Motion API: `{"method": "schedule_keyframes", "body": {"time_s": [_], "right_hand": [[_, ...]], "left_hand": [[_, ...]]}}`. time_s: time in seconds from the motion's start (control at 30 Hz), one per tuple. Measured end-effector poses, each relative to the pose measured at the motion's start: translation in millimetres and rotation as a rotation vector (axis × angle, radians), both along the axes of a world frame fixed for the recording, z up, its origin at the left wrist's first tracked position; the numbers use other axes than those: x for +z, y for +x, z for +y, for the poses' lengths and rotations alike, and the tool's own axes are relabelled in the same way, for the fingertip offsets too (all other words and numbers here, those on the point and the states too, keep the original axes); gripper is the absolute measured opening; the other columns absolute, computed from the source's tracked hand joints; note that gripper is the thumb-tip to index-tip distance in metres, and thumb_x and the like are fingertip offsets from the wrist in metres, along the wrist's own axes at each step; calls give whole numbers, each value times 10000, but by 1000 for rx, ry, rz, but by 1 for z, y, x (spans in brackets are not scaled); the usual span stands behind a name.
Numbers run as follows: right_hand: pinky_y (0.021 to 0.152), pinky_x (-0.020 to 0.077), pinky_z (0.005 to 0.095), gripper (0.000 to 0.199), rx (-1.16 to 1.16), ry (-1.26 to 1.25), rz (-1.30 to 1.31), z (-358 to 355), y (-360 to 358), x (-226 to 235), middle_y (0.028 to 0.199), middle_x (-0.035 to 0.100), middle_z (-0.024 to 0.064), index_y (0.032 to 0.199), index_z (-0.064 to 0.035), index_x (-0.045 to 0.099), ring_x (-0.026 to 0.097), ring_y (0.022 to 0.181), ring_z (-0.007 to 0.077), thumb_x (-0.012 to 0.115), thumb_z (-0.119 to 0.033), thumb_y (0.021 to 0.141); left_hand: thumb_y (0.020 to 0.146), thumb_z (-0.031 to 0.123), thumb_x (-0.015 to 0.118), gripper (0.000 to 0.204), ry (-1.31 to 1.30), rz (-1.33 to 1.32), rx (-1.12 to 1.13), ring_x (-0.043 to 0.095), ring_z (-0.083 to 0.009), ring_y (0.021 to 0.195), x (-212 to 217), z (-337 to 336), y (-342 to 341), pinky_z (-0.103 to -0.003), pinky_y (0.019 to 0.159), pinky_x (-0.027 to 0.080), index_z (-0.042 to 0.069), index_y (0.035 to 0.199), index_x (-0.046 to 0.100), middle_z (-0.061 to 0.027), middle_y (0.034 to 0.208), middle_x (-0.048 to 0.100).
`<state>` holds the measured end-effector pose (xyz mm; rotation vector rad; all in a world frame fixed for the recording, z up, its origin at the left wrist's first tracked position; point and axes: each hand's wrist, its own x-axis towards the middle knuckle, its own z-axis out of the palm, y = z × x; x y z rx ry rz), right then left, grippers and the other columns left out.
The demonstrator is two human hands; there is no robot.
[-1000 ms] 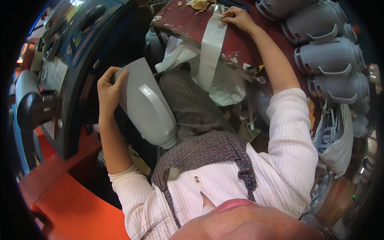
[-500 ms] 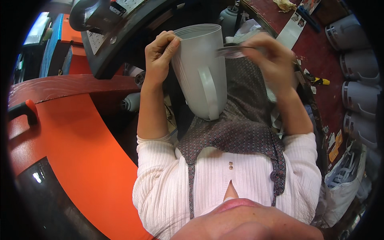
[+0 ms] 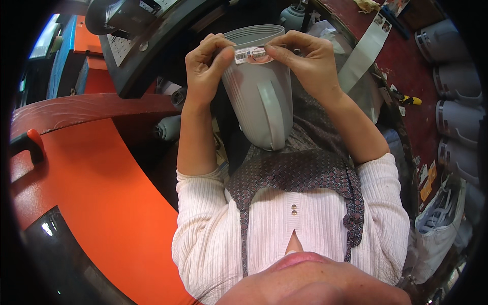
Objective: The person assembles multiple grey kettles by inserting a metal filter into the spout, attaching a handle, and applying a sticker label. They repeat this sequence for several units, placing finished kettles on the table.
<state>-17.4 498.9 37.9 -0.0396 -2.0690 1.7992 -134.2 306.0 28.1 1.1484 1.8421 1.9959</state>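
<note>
A grey plastic jug [image 3: 244,96] stands tilted against my patterned apron, its open mouth away from me and its handle [image 3: 272,109] facing me. My left hand [image 3: 206,66] is closed on the left of its rim, thumb by the near side. A printed label [image 3: 251,55], white on the left and reddish on the right, runs across the jug just below the rim. My right hand [image 3: 311,63] pinches the label's right end between thumb and forefinger. Whether the label's middle touches the jug I cannot tell.
Several grey jugs [image 3: 457,119] with labels line the red table at right. Near them lie a yellow-handled tool [image 3: 409,100] and a pale paper strip [image 3: 366,51]. A white bag [image 3: 439,231] holds grey handles. An orange panel [image 3: 109,173] fills the left, below dark machinery [image 3: 114,20].
My right hand has brought the label leftward to the jug and up near the rim, where it now lies across the front. The left hand has stayed at the rim. The pale strip has shifted.
</note>
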Motion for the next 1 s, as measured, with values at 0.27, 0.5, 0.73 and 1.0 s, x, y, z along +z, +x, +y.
{"method": "schedule_keyframes", "body": {"time_s": [0.27,0.5,0.73,1.0], "right_hand": [[691,483,239,63,-204,637,390,4,-10,-24,837,705,16,900,-11,716,612,765,92,747,-58,870],[835,494,290,112,-314,240,513,36,-26,-35,961,700,73,978,-23,668,654,880,170,726,-78,899],[610,507,310,468,-170,253,284,74,-4,-24,799,676,24,828,-29,657,627,707,147,718,-488,897],[846,473,395,595,-570,-440,-514,68,47,-119,962,673,118,1002,70,694,556,933,199,571,-512,993]], "left_hand": [[776,130,831,182,-69,15,31,462,-99,733,-4,2,-1,-252,668,350,4,793,701,9,752,555],[836,131,777,185,25,0,-91,466,-113,745,-12,6,-5,-263,701,354,-14,778,678,-9,768,550],[943,363,633,448,318,-84,-67,449,-263,1270,3,3,16,-463,1148,258,-2,1203,621,-187,1343,499],[879,501,728,491,80,689,193,400,-493,1387,7,-8,96,-627,1151,279,185,1210,549,-314,1447,457]]}}
